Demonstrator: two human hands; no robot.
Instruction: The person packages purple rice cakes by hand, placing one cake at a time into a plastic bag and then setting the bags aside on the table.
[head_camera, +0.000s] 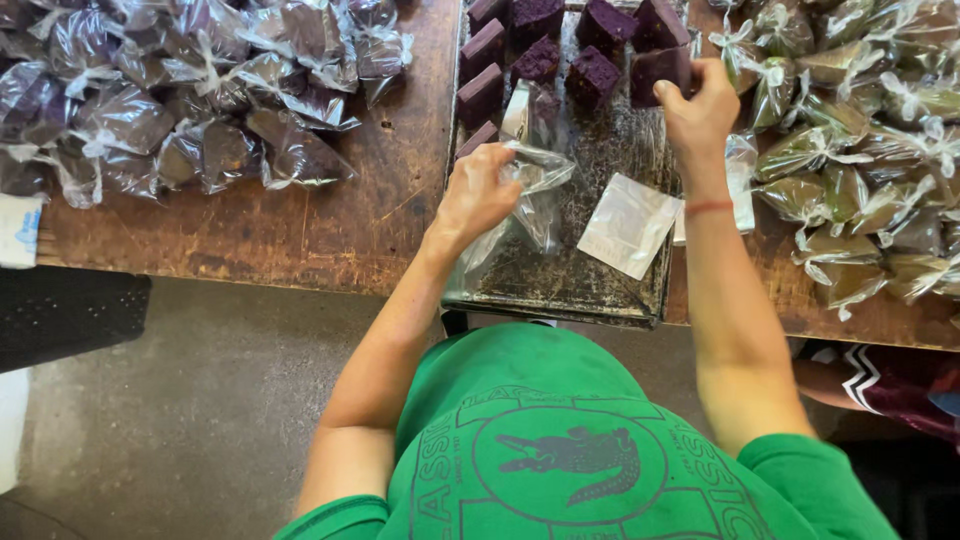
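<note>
Over a worn metal tray (560, 285), the left hand (478, 192) pinches a clear plastic bag (535, 190) open, while the right hand (698, 108) closes its fingers on a dark purple cake block (660, 70) at the tray's far right. Around them lies a scratched wooden bench (330, 215), with wrapped purple pieces (200, 90) heaped at left, wrapped greenish pieces (860, 150) at right, and grey floor (200, 400) below. Both heaps run off the picture's edges, and the bags' glare blurs their contents.
</note>
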